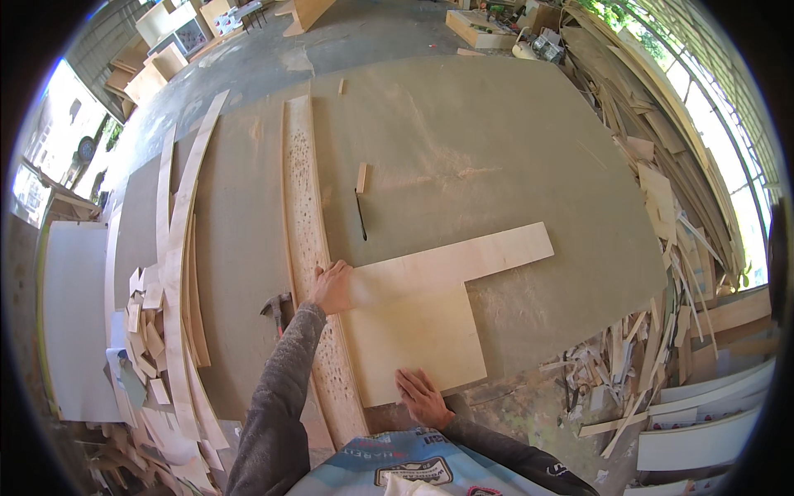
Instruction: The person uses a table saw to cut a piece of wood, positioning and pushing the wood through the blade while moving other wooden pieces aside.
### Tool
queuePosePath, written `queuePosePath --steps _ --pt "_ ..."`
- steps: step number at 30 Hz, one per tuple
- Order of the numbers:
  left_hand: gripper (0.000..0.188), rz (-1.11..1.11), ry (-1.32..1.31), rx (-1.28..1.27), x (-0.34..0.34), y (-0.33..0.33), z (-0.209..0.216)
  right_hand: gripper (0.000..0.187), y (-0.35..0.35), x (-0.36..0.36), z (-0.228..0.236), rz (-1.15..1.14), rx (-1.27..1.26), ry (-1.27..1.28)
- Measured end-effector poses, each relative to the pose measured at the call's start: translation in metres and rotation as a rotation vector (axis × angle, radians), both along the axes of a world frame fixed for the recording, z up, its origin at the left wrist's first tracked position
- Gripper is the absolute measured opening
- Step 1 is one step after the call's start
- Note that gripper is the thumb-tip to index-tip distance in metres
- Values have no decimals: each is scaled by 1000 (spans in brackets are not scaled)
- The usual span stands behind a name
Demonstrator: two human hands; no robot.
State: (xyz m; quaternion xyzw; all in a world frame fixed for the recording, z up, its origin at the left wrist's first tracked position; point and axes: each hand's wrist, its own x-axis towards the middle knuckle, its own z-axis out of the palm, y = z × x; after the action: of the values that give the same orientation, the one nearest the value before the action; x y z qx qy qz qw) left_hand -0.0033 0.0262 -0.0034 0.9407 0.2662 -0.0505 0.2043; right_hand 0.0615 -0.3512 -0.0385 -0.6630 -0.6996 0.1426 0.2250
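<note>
A pale plywood panel (413, 339) lies in front of me, with a narrow arm reaching out to the right at its far end. Along its left side runs a long board (302, 178) with a speckled, pitted face. My left hand (332, 288) rests where the panel's far left corner meets that board, fingers slightly bent and pressing down. Nearer to me, my right hand (423, 398) lies flat with fingers apart on the panel's near edge. A hammer (277, 312) is left of the long board, its handle partly hidden by my left sleeve.
Beyond the panel are a small wood block (362, 178) and a thin dark stick-like tool (361, 217) on the big work surface (496, 149). Long strips (184, 207) and offcuts (145, 326) lie at left. Scrap wood (616, 355) is heaped at right.
</note>
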Motion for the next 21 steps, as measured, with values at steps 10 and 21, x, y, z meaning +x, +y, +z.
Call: queuePosePath --steps 10,21 --pt "111 -26 21 -23 -9 -2 9 57 2 2 2 20 3 -16" --pt "108 1 82 -51 16 30 20 55 40 19 -6 -12 74 -11"
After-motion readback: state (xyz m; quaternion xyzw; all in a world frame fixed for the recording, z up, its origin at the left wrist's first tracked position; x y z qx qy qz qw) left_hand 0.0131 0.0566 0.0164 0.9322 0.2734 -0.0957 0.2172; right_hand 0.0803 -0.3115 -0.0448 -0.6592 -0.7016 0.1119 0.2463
